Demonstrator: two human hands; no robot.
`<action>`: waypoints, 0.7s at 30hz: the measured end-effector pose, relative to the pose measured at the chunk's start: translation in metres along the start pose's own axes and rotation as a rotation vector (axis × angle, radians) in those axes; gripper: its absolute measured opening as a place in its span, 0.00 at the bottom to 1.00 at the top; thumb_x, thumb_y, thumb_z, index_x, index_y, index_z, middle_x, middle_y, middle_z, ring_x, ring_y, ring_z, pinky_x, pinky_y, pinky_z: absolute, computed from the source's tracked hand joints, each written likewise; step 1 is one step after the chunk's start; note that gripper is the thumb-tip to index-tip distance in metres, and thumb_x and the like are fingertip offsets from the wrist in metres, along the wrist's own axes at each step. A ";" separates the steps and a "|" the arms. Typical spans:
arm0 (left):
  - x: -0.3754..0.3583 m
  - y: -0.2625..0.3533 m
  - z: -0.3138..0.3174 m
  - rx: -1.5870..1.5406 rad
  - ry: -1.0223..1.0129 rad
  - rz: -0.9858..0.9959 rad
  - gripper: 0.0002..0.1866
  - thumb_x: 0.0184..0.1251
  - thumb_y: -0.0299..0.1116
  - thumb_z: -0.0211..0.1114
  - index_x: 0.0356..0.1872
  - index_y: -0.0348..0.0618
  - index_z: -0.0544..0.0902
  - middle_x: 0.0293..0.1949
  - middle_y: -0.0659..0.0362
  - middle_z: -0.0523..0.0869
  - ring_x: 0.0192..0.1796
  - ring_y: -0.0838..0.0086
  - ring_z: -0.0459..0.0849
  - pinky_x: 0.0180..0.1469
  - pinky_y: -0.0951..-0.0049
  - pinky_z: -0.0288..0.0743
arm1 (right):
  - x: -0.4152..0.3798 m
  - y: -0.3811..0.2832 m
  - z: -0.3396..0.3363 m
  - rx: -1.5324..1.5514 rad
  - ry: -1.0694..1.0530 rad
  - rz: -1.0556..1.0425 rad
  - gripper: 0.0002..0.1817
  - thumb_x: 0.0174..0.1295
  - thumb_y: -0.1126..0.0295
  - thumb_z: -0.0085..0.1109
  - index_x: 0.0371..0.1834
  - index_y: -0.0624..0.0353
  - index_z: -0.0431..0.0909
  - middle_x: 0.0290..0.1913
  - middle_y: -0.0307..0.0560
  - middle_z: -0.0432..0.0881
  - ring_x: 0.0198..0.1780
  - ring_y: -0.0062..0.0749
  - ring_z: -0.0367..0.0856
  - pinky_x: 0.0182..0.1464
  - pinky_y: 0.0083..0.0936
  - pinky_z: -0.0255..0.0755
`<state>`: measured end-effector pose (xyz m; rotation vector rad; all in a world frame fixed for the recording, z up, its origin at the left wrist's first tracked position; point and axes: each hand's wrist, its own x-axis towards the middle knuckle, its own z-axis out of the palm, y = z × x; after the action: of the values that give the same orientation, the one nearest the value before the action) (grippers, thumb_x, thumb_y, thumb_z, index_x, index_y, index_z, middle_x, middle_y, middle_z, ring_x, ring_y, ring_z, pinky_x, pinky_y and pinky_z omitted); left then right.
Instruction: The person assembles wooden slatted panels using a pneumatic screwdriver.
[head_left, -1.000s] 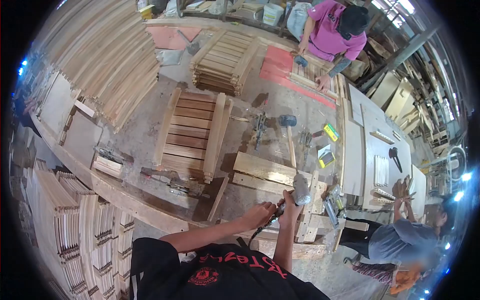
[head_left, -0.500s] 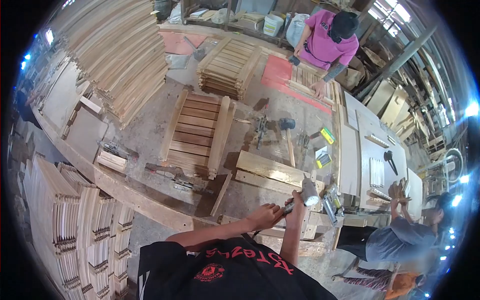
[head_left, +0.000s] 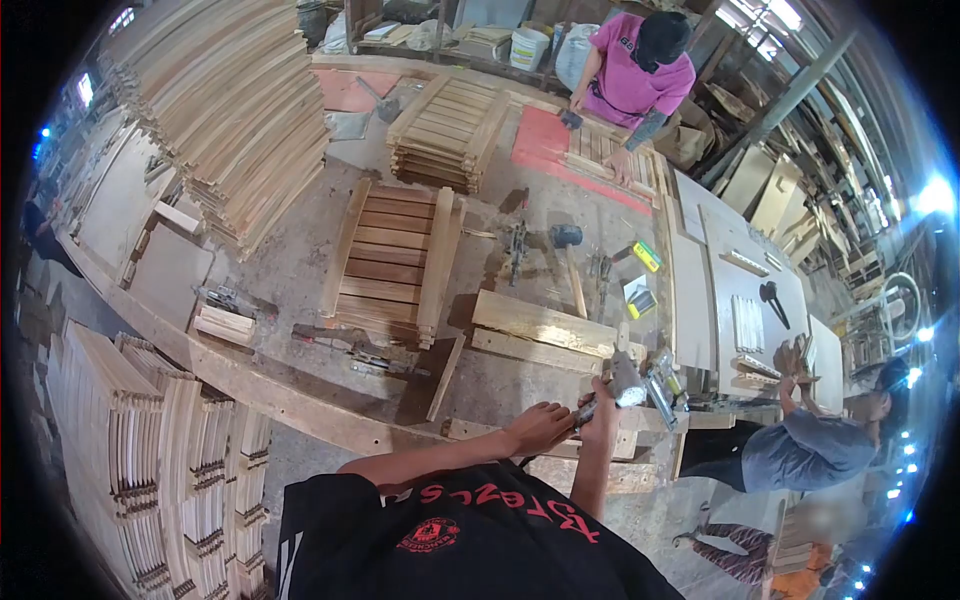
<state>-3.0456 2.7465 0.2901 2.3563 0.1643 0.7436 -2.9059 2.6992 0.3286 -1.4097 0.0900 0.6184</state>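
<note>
My right hand (head_left: 600, 412) grips the handle of a grey metal nail gun (head_left: 628, 382), whose head points away from me over the table's near edge. Beside the handle's lower end is my left hand (head_left: 540, 428), fingers curled; what they hold, if anything, is hidden. A dark hose runs below the hands. Just beyond the tool lie two pale wooden boards (head_left: 540, 322), side by side. A second metal tool (head_left: 660, 388) rests right of the nail gun. Farther left sits a slatted wooden panel (head_left: 385, 262) on a stack.
A mallet (head_left: 568, 240), clamps (head_left: 515, 250) and yellow-green boxes (head_left: 645, 256) lie on the worktable. Tall stacks of wood strips (head_left: 230, 110) stand at the left. Across the table a person in pink (head_left: 640, 70) handles a slatted panel; another person in grey (head_left: 800, 450) works at right.
The view has shifted slightly. My left hand looks a little farther from the nail gun's handle, while my right hand keeps its grip. The co-worker in pink still leans over the panel.
</note>
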 end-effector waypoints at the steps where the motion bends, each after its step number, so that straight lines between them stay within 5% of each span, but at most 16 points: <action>1: -0.002 0.000 0.002 -0.017 0.011 0.014 0.11 0.70 0.38 0.65 0.37 0.41 0.78 0.34 0.54 0.81 0.39 0.55 0.85 0.42 0.57 0.78 | 0.000 0.003 -0.002 -0.002 -0.007 -0.007 0.15 0.60 0.76 0.69 0.45 0.55 0.73 0.30 0.40 0.75 0.21 0.29 0.74 0.22 0.28 0.71; 13: -0.018 0.021 -0.029 -0.148 -0.168 -0.163 0.14 0.71 0.42 0.63 0.41 0.40 0.80 0.35 0.52 0.83 0.40 0.53 0.85 0.42 0.55 0.80 | -0.039 -0.008 0.004 -0.050 -0.119 -0.032 0.14 0.58 0.75 0.69 0.44 0.53 0.75 0.34 0.38 0.79 0.22 0.27 0.75 0.24 0.28 0.73; 21: -0.021 -0.020 -0.036 -0.303 -0.101 -0.424 0.15 0.73 0.41 0.62 0.31 0.39 0.81 0.31 0.50 0.82 0.37 0.50 0.84 0.38 0.53 0.77 | 0.000 -0.020 -0.002 -0.245 -0.223 0.038 0.18 0.55 0.81 0.67 0.49 0.60 0.76 0.35 0.42 0.80 0.20 0.26 0.76 0.21 0.25 0.71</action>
<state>-3.0811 2.7761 0.2901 1.9727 0.4579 0.4083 -2.8965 2.6969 0.3462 -1.5666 -0.1415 0.8357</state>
